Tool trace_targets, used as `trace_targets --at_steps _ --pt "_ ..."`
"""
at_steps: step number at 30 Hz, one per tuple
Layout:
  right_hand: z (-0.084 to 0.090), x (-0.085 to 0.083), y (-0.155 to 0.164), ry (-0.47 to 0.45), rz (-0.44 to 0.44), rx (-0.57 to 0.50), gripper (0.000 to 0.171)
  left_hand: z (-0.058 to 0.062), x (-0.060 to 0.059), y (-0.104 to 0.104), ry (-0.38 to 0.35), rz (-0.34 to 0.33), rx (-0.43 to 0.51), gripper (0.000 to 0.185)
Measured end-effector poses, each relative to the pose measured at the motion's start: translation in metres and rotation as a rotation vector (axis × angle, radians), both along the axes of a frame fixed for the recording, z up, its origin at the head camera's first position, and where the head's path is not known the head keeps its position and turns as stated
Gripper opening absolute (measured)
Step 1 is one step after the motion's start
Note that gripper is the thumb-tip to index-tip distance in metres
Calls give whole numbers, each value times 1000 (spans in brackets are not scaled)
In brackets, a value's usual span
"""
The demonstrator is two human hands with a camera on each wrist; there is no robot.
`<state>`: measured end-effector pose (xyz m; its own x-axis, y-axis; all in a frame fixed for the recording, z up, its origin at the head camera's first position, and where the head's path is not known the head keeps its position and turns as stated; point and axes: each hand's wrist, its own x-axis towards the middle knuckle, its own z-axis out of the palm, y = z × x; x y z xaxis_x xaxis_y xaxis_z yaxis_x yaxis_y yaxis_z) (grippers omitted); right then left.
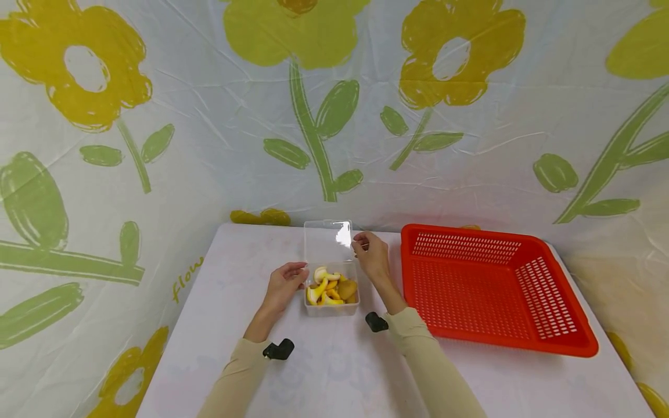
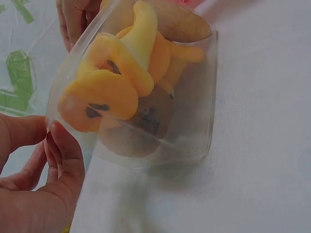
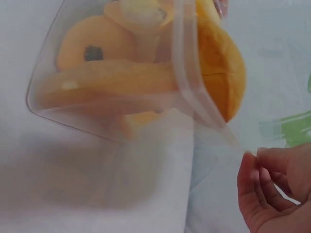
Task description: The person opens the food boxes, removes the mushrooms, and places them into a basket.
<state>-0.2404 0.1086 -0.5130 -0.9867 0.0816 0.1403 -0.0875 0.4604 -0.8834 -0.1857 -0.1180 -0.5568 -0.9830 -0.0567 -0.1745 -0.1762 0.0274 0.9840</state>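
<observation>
A clear plastic box stands on the white table, holding yellow and orange fruit slices and a brown piece. Its hinged lid stands upright at the back. My left hand holds the box at its left rim; in the left wrist view the thumb and fingers pinch the box at a corner, by the slices. My right hand pinches the lid's right edge. In the right wrist view its fingertips grip the lid's thin rim over the box.
A red perforated basket, with nothing in it, sits on the table right of the box, close to my right forearm. The table is backed by a cloth wall printed with flowers. A black camera mount sits on each wrist.
</observation>
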Motion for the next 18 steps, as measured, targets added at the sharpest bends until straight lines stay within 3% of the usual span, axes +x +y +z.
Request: trace_targets --at_steps 8,18 --pt "17 16 3 -46 54 105 13 1 1 1 -10 2 13 32" --pt "27 33 -7 -135 368 159 16 1 -1 1 -14 13 37 33"
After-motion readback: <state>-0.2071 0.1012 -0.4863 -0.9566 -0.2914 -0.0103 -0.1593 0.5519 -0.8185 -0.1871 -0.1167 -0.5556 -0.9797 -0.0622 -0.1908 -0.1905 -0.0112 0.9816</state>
